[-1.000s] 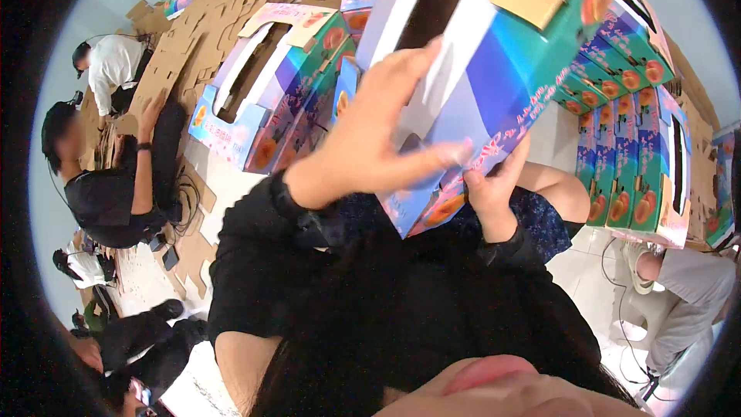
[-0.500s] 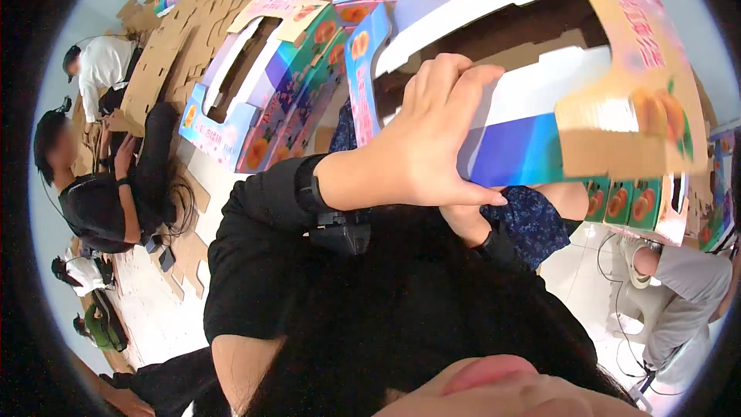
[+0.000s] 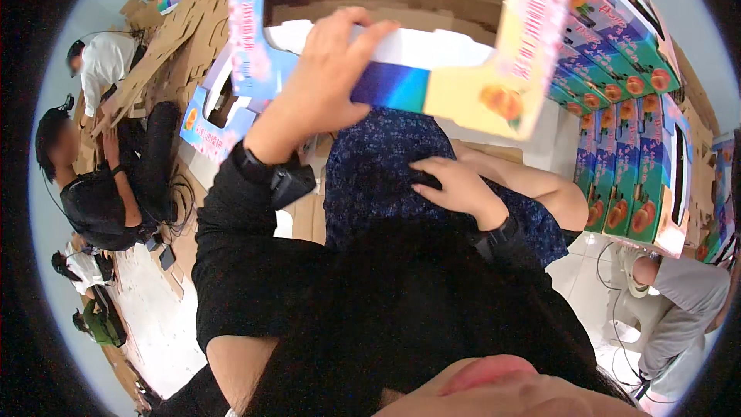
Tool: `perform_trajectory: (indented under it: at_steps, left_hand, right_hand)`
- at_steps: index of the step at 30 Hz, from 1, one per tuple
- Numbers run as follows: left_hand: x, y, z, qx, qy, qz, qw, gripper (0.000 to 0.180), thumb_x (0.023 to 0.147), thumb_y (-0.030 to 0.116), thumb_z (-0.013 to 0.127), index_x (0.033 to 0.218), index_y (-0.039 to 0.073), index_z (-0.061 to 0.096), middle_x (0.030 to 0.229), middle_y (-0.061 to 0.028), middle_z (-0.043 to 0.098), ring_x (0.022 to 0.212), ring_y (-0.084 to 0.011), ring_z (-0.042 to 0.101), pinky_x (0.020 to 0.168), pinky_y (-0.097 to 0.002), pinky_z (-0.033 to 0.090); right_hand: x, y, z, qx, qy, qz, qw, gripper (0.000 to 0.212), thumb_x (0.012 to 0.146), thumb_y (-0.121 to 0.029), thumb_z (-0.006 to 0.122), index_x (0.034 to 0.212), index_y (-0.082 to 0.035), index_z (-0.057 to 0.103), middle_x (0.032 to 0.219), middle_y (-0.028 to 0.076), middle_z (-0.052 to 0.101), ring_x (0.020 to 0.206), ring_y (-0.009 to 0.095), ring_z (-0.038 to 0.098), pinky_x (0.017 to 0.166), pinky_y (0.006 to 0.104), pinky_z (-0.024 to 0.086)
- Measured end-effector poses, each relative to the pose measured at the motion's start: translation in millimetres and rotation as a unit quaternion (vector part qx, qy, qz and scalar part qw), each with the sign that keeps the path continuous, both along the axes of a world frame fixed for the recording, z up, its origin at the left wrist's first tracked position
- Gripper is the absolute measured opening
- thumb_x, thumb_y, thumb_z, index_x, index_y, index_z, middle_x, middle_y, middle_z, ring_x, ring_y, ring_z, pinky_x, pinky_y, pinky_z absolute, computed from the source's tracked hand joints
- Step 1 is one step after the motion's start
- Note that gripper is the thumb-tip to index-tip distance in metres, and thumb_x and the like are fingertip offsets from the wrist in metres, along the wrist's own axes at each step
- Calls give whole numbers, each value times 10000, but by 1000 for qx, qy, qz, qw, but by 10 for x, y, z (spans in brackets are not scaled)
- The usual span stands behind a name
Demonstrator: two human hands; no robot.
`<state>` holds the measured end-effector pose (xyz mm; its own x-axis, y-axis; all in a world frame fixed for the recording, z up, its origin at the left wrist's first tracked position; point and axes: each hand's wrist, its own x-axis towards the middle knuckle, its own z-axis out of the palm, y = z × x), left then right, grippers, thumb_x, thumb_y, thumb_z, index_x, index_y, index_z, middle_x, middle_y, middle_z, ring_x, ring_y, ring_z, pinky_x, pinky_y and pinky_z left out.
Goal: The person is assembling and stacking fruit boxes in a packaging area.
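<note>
In front of me hangs a printed cardboard carton, blue at one end and yellow-pink with orange fruit pictures at the other. A long cut-out in its top shows the brown inside, with white flaps along both edges. My left hand grips the carton at the near edge of the cut-out, fingers over the white flap and thumb against the blue-green strip. On the dark blue patterned cloth over my lap, my right hand lies with its fingers stretched out, holding nothing.
Several similar cartons stand stacked at the right. Another carton is partly hidden behind my left forearm. Flat brown cardboard is piled at the far left. Co-workers sit at the left, one in black; grey trousers show at the right.
The carton has moved left and turned more level, with my left hand still on it. My right hand, mostly hidden before, now shows on my lap.
</note>
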<state>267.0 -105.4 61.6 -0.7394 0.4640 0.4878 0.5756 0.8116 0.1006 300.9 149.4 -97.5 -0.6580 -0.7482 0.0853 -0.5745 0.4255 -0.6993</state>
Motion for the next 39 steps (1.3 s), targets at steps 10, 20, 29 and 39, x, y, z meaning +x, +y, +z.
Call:
perform_trajectory:
  at_steps: [10,20,29,39]
  left_hand:
    - [-995,-621,-129,-48,45,77,995,919,496,211,806,1334,104,442,1207,-193,446,1145,-394,446,978,-432,367]
    - [-2251,70,-85,-45,-45,84,994,1021,465,378,813,1357,84,412,1210,-199,419,1131,-386,403,966,-465,321]
    - [-2616,493,-843,-87,185,140,969,962,542,445,795,1355,41,475,1241,-219,477,1169,-390,436,1002,-496,320]
    - [-961,122,-1274,39,14,73,996,892,697,289,743,1468,189,307,1481,-191,271,1413,-376,182,1123,-580,97]
  right_hand:
    - [69,288,-564,-3,-91,-64,994,359,811,-357,690,944,-27,645,859,182,642,805,359,625,690,408,496]
    - [-179,244,-730,12,-210,-79,974,431,749,-459,737,715,-40,645,632,144,598,613,298,595,571,375,443]
    - [-207,254,-702,28,-205,-95,974,406,741,-455,744,702,-59,664,628,138,600,621,300,602,587,374,461]
    - [-191,194,-603,12,-211,-90,973,424,739,-407,768,654,-18,623,552,117,558,480,211,510,490,332,386]
